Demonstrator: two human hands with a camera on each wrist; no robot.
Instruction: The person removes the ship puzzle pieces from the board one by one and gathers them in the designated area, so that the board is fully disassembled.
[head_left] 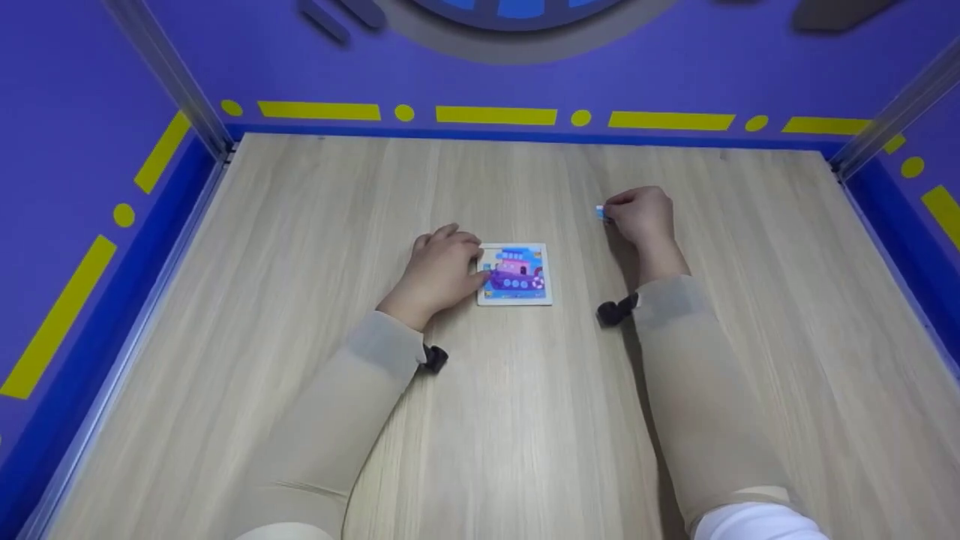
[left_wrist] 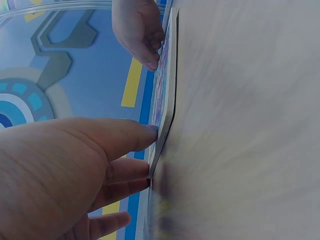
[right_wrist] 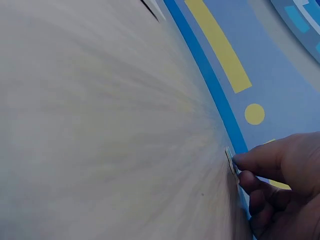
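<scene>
A small square jigsaw puzzle in a white frame lies on the table, showing a pink and purple boat on blue. At its left side rests my left hand, the thumb on the picture's left part and the fingers by the upper left corner. The left wrist view shows that thumb and the fingers fairly straight against the frame's edge. Right of the puzzle and farther back, my right hand pinches a small blue and white puzzle piece between thumb and fingertips. Its fingers hide part of the piece.
The wooden table reaches to blue walls with yellow marks at the back and both sides. Metal posts stand at the back corners. A small black wrist camera sits on the left sleeve, another wrist camera on the right.
</scene>
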